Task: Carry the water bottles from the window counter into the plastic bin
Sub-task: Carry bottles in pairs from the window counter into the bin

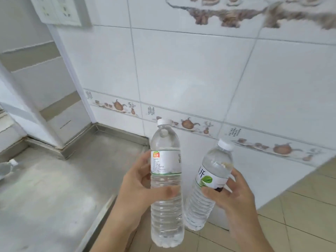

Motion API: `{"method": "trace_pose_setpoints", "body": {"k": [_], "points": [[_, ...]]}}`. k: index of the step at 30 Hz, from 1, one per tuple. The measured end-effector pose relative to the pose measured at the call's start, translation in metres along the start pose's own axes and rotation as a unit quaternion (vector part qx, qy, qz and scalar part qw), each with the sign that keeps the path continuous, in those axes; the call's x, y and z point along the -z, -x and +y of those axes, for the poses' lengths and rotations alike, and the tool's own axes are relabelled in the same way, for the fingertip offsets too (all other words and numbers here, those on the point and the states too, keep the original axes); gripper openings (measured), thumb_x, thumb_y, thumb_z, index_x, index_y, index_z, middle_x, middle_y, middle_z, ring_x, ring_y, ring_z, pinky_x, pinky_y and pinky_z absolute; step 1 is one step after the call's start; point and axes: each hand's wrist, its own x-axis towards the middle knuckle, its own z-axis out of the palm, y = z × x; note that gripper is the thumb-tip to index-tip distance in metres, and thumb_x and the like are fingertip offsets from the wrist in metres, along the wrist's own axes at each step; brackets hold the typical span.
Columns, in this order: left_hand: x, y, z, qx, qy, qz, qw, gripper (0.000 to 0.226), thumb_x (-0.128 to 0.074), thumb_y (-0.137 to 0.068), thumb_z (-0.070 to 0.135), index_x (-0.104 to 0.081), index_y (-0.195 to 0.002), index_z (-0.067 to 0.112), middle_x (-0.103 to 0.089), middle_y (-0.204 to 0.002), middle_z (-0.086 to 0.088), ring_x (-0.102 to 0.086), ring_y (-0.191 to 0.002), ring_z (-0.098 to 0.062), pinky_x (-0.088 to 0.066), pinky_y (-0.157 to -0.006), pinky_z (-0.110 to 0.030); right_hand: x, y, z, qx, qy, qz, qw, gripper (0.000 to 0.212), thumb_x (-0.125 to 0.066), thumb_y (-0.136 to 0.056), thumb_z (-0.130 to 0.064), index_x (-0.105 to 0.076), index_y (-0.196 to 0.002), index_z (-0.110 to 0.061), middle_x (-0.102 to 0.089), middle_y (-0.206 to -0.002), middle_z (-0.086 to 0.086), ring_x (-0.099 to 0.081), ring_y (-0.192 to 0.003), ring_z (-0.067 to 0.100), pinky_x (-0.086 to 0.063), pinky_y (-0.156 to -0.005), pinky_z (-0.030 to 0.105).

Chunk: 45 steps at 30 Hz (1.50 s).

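- Holding one bottle in each hand, the person stands at the edge of the steel desk [54, 179]: the left hand [140, 186] wraps its fingers and thumb round the left bottle [166, 179] just under the label.
- The right hand [234, 193] grips the right bottle [209, 180] at its label — this one leans, its white cap tipped to the right, while the other stands nearly upright.
- Both bottles are clear of the desk, held in the air over its front edge and the tan tiled floor [300, 206]; their lower ends sit just beside each other, and whether they touch I cannot tell.
- By my reading the pick-up is done and the carrying step is under way.
- The plastic bin is nowhere in sight, so the next move calls for turning away from this corner to find it, keeping both grips firm.
- Behind the desk rises a white tiled wall [190, 70] with a band of teapot pictures; a socket panel [58, 10] hangs high at the left.
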Motion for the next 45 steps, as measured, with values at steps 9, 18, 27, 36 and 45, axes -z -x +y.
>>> {"method": "trace_pose_setpoints", "body": {"k": [9,18,27,36,45], "points": [[-0.162,-0.050,-0.006,0.018,-0.078,-0.233,0.969,0.102,-0.092,-0.043,0.013,-0.049,-0.128,0.048,-0.075,-0.101,0.017,-0.065,-0.097,0.002,-0.051,-0.081,-0.026,0.137,0.026,-0.032,0.046,-0.024,0.232,0.971,0.095,-0.086,-0.030,-0.019,-0.058,-0.119,-0.033,-0.074,-0.105,-0.003,-0.072,-0.086,0.015,-0.053,-0.069,0.034],[-0.308,-0.108,-0.014,0.017,-0.085,-0.432,0.898,0.104,-0.091,-0.041,0.014,-0.049,-0.128,0.050,-0.073,-0.110,0.017,-0.063,-0.103,-0.005,-0.054,-0.094,-0.037,0.229,0.010,-0.061,0.100,-0.010,0.419,0.903,0.087,-0.087,-0.046,-0.006,-0.055,-0.122,-0.033,-0.073,-0.107,-0.004,-0.072,-0.084,0.013,-0.055,-0.069,0.035],[-0.436,-0.137,-0.020,-0.010,-0.095,-0.534,0.840,0.101,-0.089,-0.044,0.016,-0.047,-0.129,0.050,-0.073,-0.106,0.019,-0.065,-0.099,-0.007,-0.049,-0.086,-0.024,0.310,0.004,-0.087,0.123,-0.012,0.545,0.830,0.084,-0.089,-0.049,-0.013,-0.054,-0.123,-0.034,-0.072,-0.109,-0.003,-0.070,-0.095,0.024,-0.055,-0.084,0.053],[-0.597,-0.139,-0.042,-0.017,-0.082,-0.551,0.831,0.098,-0.087,-0.036,0.026,-0.051,-0.122,0.057,-0.074,-0.105,0.014,-0.065,-0.095,-0.005,-0.047,-0.084,-0.023,0.444,-0.012,-0.114,0.139,-0.014,0.569,0.810,0.088,-0.090,-0.050,-0.004,-0.055,-0.125,-0.035,-0.073,-0.107,-0.004,-0.072,-0.089,0.020,-0.056,-0.074,0.040],[-0.768,-0.150,-0.036,-0.010,-0.063,-0.505,0.861,0.096,-0.088,-0.036,0.024,-0.052,-0.119,0.057,-0.074,-0.106,0.014,-0.064,-0.099,-0.001,-0.045,-0.079,-0.022,0.616,-0.046,-0.167,0.129,-0.007,0.531,0.837,0.088,-0.090,-0.042,-0.019,-0.057,-0.121,-0.040,-0.072,-0.111,-0.005,-0.071,-0.094,0.023,-0.055,-0.074,0.039]]}}
